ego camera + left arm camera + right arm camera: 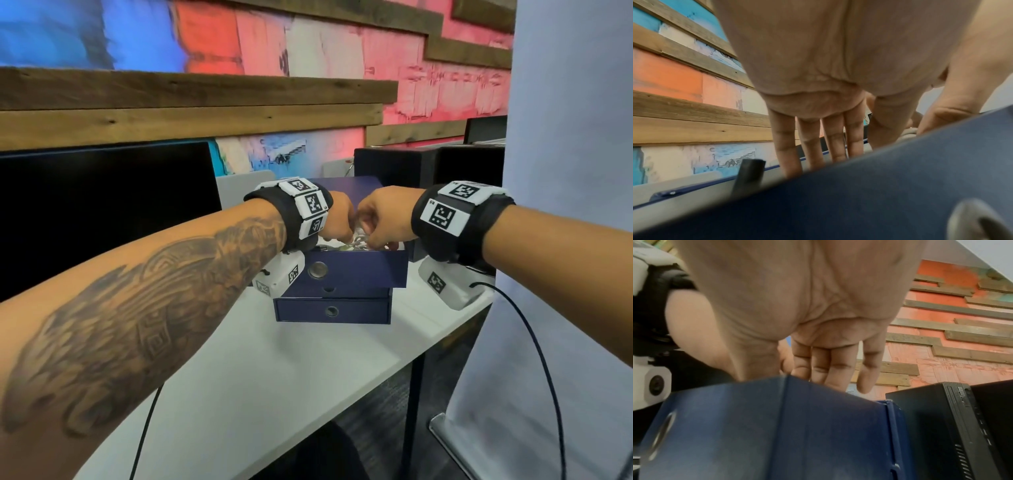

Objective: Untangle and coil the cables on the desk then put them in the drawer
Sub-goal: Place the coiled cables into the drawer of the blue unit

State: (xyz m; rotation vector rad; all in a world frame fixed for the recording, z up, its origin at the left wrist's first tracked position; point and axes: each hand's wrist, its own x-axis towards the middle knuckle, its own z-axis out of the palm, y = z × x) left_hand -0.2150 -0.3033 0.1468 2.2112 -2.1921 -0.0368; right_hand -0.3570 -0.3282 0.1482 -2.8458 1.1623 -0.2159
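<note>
Lying beneath both hands' fingers: cables.

Bare forearms, no sleeves. Dark patterned tattoo along the left forearm. Black wristbands on both wrists, ringed with white tiles bearing black square codes. White camera box under each wrist, also coded. Thin black cable trailing from each.

White desk; drawer unit (navy)
</note>
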